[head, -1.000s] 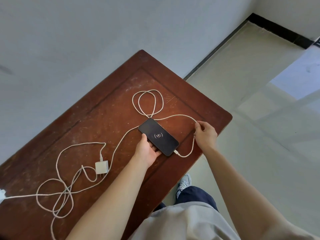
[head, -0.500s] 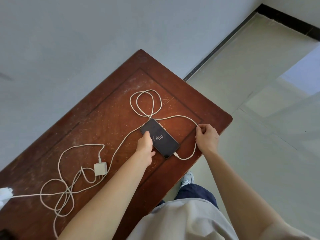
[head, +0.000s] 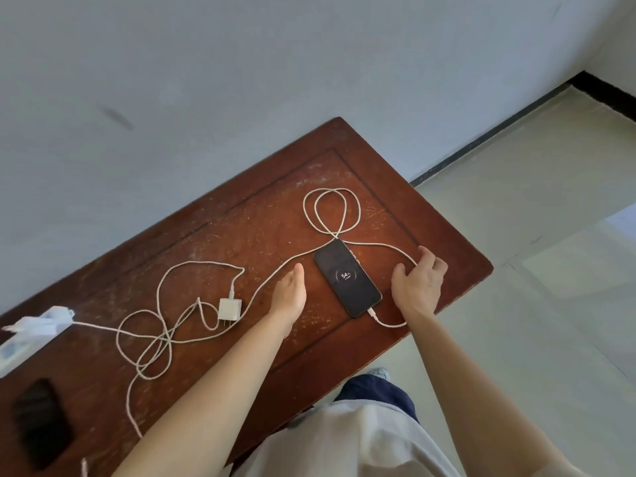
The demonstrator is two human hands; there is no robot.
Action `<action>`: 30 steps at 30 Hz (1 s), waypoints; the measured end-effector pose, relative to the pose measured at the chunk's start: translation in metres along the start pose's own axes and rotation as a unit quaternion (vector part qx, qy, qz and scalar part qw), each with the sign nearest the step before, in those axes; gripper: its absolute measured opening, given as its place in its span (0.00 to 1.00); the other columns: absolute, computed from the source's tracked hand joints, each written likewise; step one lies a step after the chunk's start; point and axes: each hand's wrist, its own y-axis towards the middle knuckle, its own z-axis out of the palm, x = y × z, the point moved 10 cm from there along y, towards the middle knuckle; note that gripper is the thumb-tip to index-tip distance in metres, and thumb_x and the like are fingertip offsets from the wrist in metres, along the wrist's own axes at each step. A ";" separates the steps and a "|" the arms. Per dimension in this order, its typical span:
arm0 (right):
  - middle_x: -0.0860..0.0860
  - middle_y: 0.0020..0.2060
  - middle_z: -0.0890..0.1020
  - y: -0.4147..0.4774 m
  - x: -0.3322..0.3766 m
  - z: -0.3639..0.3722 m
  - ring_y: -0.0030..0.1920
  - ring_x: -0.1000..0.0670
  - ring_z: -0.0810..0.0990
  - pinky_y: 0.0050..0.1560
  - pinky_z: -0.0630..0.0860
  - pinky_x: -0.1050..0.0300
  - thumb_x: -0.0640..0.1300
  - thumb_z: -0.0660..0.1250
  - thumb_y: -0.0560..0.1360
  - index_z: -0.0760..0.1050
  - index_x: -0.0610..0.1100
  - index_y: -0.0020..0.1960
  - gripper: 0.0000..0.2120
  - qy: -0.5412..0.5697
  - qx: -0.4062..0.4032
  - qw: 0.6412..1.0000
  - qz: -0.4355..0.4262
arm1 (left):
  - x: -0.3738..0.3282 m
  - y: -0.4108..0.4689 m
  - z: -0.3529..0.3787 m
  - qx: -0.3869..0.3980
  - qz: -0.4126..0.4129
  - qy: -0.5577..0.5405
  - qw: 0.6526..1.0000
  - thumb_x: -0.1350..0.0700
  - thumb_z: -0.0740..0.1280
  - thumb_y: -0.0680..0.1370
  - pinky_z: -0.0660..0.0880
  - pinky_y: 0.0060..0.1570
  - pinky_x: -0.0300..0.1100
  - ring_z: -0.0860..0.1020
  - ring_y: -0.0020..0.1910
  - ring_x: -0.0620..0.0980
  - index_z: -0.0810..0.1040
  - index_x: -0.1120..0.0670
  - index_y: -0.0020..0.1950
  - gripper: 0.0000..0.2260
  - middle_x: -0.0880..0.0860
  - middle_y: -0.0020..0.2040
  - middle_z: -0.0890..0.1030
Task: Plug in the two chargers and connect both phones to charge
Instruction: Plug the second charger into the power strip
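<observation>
A black phone (head: 347, 277) lies on the wooden table (head: 241, 228), its screen lit and showing 54 %. A white cable (head: 330, 211) is plugged into its near end and loops behind it. My left hand (head: 290, 294) hovers open just left of the phone, not touching it. My right hand (head: 418, 280) is open to the phone's right, fingers spread over the cable. A loose white charger plug (head: 229, 309) with its own cable lies further left. A white power strip (head: 31, 333) holds one plugged charger at the left edge. A second dark phone (head: 41, 421) lies at the near left.
The table stands against a grey wall (head: 206, 80). Its right end and near edge drop to a pale tiled floor (head: 533, 235). Tangled cable loops (head: 155, 342) cover the table's left middle.
My left hand has let go of the phone and moved left. My right hand has opened off the cable. The view has shifted, bringing the power strip and second phone into sight.
</observation>
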 end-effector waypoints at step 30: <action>0.41 0.63 0.78 -0.252 0.120 0.269 0.60 0.40 0.78 0.55 0.75 0.47 0.49 0.73 0.74 0.67 0.40 0.68 0.28 -0.134 0.148 0.975 -0.095 | 0.240 -0.003 -0.285 0.007 0.089 0.447 0.890 0.40 0.52 0.82 0.67 0.68 0.58 0.59 0.74 0.61 0.54 0.53 0.80 0.30 0.53 0.79 0.60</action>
